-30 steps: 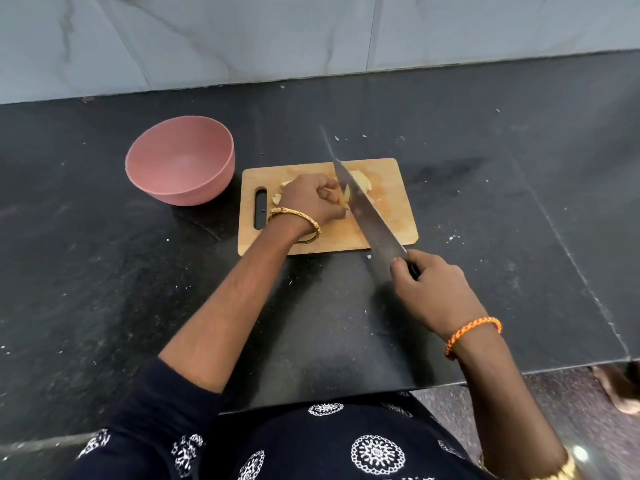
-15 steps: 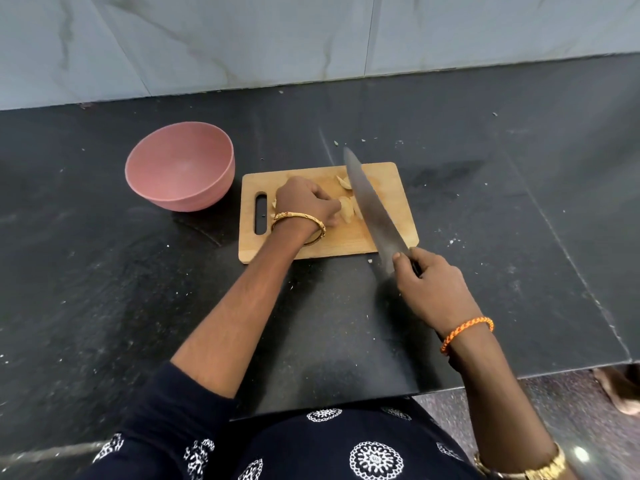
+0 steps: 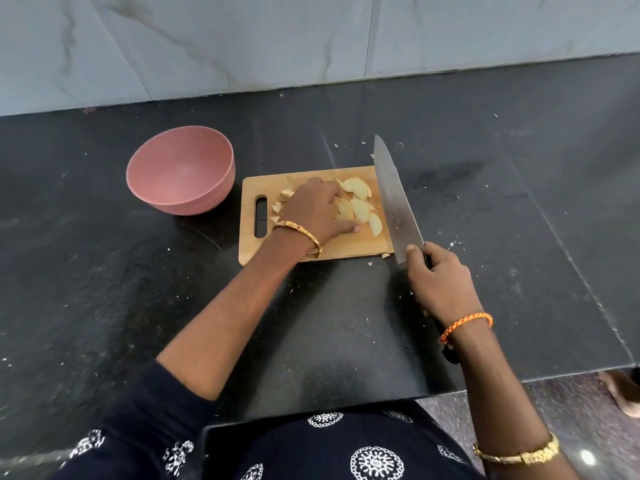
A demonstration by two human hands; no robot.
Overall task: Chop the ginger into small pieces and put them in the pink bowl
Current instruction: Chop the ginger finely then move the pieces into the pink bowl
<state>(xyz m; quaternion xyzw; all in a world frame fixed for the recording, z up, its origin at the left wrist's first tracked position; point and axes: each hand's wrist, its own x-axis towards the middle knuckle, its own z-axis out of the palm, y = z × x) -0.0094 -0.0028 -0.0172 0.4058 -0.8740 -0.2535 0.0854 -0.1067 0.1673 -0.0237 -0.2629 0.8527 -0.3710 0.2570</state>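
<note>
Sitting at ten o'clock from the cutting board (image 3: 346, 249), the pink bowl (image 3: 180, 169) holds nothing visible. On the board, the left hand (image 3: 313, 211) now lies flatter over the ginger slices (image 3: 360, 209), fingers spread rather than bunched as before. At the board's three o'clock edge, the knife (image 3: 393, 199) has swung off the ginger; its long axis runs from five o'clock to twelve, tip pointing away. The right hand (image 3: 438, 285) grips its handle.
</note>
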